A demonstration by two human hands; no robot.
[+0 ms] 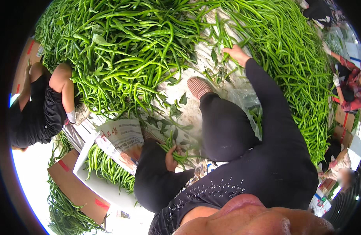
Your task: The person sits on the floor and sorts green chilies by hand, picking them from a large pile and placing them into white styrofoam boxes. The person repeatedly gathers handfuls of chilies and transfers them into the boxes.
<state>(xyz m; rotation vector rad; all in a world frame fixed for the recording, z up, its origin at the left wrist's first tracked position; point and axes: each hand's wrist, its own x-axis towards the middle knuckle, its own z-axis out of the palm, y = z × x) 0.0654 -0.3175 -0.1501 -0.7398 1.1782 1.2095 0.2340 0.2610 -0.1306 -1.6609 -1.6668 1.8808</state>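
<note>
Gripping a bunch of peppers [176,150], left hand [170,158] was half hidden; right hand [236,53] reached into the pepper pile [121,51], grip unclear. Peppers uncountable.

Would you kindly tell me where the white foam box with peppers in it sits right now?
In the head view, the white foam box sits low on the person's left, beside the left hand with its bunch of green peppers, next to a brown cardboard box.

Right hand [236,53] reaches out; left hand [171,158] clenched.
</note>
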